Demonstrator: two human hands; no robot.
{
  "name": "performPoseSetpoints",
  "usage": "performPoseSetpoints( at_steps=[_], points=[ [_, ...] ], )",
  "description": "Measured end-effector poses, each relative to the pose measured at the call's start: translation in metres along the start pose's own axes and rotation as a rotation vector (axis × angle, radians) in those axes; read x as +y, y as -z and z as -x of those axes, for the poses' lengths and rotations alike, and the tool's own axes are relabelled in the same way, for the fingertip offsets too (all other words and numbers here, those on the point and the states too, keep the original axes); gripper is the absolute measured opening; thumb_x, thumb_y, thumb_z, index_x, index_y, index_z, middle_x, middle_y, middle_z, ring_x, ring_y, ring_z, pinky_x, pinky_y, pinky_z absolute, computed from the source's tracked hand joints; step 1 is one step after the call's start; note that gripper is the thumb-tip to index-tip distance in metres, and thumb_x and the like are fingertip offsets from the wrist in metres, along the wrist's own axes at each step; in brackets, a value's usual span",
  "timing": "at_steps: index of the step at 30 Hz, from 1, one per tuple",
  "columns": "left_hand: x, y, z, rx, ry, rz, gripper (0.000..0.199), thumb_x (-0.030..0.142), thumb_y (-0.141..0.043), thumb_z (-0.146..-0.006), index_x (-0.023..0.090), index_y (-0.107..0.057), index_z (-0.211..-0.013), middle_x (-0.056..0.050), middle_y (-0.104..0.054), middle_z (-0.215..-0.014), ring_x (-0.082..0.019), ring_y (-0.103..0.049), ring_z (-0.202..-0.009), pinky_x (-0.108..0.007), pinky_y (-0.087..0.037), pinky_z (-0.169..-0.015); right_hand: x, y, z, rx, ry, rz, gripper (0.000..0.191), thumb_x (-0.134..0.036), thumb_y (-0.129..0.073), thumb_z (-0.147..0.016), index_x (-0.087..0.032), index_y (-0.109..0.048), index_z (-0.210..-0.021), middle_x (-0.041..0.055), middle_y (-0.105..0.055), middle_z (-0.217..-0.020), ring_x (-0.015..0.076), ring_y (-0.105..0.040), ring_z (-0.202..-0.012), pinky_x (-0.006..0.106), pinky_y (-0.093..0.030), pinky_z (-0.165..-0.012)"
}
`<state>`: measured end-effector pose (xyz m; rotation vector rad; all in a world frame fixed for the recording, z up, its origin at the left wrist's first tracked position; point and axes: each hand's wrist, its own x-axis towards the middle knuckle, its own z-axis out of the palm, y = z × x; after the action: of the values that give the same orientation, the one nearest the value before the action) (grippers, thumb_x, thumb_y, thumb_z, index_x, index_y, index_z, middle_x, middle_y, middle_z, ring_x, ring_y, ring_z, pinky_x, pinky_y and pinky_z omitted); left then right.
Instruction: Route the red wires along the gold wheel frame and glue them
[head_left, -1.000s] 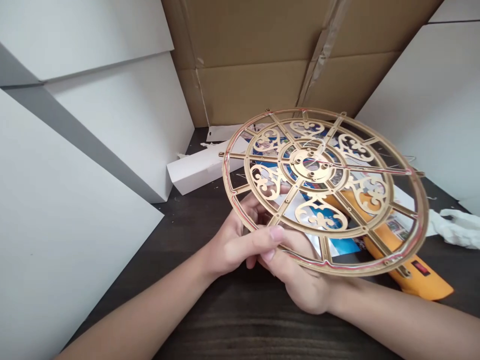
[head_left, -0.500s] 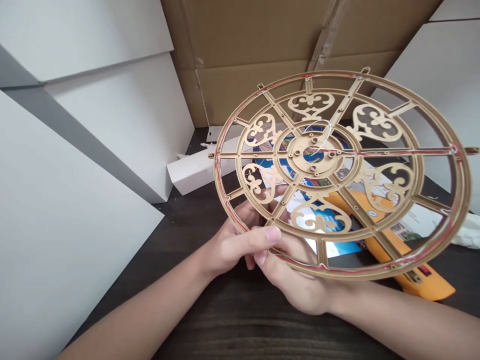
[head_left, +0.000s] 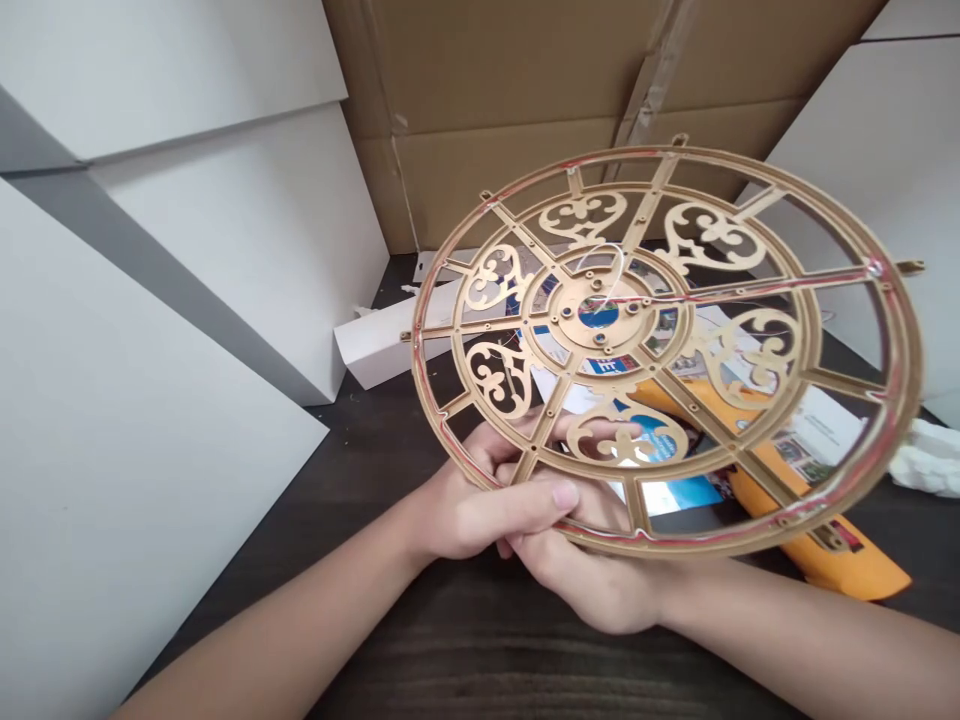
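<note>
A large round gold frame [head_left: 639,492] with spokes and scrollwork hearts is held tilted above the dark table. Red and white wires run along its rim and one spoke to the hub, where a thin white wire loops up. My left hand [head_left: 487,505] grips the near left rim, thumb on top and fingers underneath. Close beside it, my right hand [head_left: 592,575] closes on the same rim from below, its fingers partly hidden behind the frame and my left thumb.
An orange tool-like item [head_left: 847,560] and printed sheets [head_left: 825,425] lie beneath the frame. A white box [head_left: 397,335] is behind at left. White panels [head_left: 240,230] stand at both sides, brown cardboard [head_left: 510,70] at the back, crumpled white material [head_left: 930,458] at right.
The round frame has turned slightly and shifted left. My left thumb has slid a little right and down on the rim; my right thumb is now tucked under it.
</note>
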<state>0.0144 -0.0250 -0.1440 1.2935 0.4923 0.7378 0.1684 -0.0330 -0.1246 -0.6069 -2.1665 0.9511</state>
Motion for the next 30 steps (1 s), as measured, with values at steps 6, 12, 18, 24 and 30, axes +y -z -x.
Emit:
performPoseSetpoints(
  at_steps=[6, 12, 18, 24, 30],
  points=[
    [0.001, -0.002, 0.001, 0.092, -0.001, 0.044, 0.056, 0.046, -0.069, -0.088, 0.027, -0.060, -0.140, -0.002, -0.071, -0.073, -0.005, -0.041, -0.035, -0.017, -0.031, -0.032, 0.010, 0.000, 0.010, -0.007, 0.034, -0.109, 0.011, -0.022, -0.048, -0.089, -0.021, -0.058, -0.084, 0.0020, -0.063, -0.080, 0.0165, -0.062, -0.074, 0.031, -0.053, -0.066],
    [-0.004, -0.002, 0.004, 0.097, 0.054, 0.207, 0.061, 0.048, -0.073, -0.085, 0.023, -0.059, -0.138, 0.001, -0.071, -0.072, -0.005, -0.052, -0.034, -0.011, -0.040, -0.031, 0.015, -0.008, 0.015, -0.009, -0.010, -0.421, 0.025, -0.035, -0.043, -0.098, -0.017, -0.060, -0.091, 0.0027, -0.058, -0.079, 0.0119, -0.055, -0.063, 0.025, -0.049, -0.054],
    [-0.008, 0.000, 0.005, 0.117, 0.067, 0.230, 0.059, 0.049, -0.076, -0.084, 0.022, -0.061, -0.134, 0.003, -0.069, -0.066, -0.007, -0.059, -0.037, -0.010, -0.047, -0.035, 0.014, -0.007, 0.018, -0.027, -0.015, -0.356, 0.030, -0.037, -0.039, -0.102, -0.018, -0.060, -0.091, 0.0024, -0.058, -0.077, 0.0121, -0.055, -0.060, 0.025, -0.048, -0.052],
    [-0.008, 0.005, 0.006, 0.084, 0.053, 0.147, 0.055, 0.053, -0.069, -0.087, 0.019, -0.065, -0.131, -0.002, -0.071, -0.068, -0.009, -0.060, -0.040, -0.010, -0.035, -0.029, 0.012, -0.005, 0.017, -0.041, -0.056, -0.304, 0.026, -0.034, -0.040, -0.102, -0.020, -0.061, -0.094, 0.0009, -0.057, -0.070, 0.0148, -0.056, -0.063, 0.027, -0.049, -0.056],
    [-0.001, 0.002, 0.004, 0.005, 0.039, 0.124, 0.063, 0.063, -0.063, -0.087, 0.022, -0.065, -0.135, -0.001, -0.069, -0.070, -0.001, -0.035, -0.032, -0.015, -0.038, -0.032, 0.014, -0.008, 0.017, -0.020, 0.008, -0.357, 0.030, -0.031, -0.036, -0.105, -0.019, -0.064, -0.101, -0.0006, -0.054, -0.069, 0.0143, -0.053, -0.064, 0.030, -0.050, -0.064]
  ],
)
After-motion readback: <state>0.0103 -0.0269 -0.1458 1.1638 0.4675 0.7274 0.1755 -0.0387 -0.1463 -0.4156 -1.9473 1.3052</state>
